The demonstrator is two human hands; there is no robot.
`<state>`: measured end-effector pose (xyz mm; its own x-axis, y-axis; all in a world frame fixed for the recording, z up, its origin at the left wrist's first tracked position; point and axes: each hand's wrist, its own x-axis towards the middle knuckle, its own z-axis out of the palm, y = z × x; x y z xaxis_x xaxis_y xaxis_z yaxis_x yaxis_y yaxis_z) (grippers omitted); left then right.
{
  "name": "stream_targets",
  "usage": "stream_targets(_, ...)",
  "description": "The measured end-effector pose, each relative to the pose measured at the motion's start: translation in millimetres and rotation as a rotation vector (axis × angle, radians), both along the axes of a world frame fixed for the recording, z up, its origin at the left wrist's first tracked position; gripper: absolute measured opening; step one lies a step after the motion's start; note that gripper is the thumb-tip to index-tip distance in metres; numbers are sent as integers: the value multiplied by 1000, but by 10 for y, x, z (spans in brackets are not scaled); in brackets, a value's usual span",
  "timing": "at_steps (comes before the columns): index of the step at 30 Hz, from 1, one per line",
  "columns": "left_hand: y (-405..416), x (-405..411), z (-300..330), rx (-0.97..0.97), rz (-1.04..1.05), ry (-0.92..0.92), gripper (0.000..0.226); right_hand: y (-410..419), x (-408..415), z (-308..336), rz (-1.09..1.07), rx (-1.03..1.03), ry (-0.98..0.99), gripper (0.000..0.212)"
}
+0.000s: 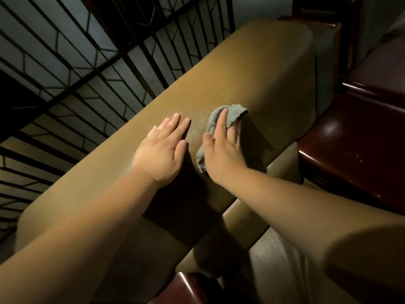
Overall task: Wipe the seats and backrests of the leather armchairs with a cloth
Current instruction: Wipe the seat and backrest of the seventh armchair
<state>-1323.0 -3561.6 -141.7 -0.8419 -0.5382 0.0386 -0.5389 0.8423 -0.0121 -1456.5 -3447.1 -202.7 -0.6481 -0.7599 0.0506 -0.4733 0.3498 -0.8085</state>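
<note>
The left hand [161, 153] lies flat with its grip apart, fingers straight and pointing toward one o'clock, pressed on the rounded top of the olive-brown, fine-grained leather armchair backrest [252, 69]. Just beside it at three o'clock, the right hand [222, 150] presses a crumpled grey-green cloth with frayed edges [234, 114] onto the same padded top, fingers mostly extended, the cloth bunching over the fingertips. Glossy dark red-brown wooden furniture [350, 150] stands at three o'clock, and a black metal window grille [87, 69] fills ten o'clock.

Tan leather backrest [252, 69] top, grey cloth [232, 115] on it right of centre, left hand [162, 148] flat beside, right hand [221, 150] on cloth
</note>
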Motion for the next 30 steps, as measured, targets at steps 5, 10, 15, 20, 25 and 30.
stream_targets(5,112,149,-191,-204,84,27,66,210,-482,-732,-367,407,-309,70)
stream_targets(10,76,120,-291,-291,100,68,71,151,73,-591,-172,3,-408,80)
stream_targets(15,118,102,-300,-305,128,61,75,375,157,-855,184,-67,295,85)
stream_targets(20,123,110,-322,-321,149,35,76,203,-397,-1178,-202,0,-104,90)
stream_targets(25,98,119,-327,-344,141,41,77,280,188,-882,231,-209,338,87)
stream_targets(30,90,115,-345,-350,131,53,76,84,-305,-940,-64,-142,385,82)
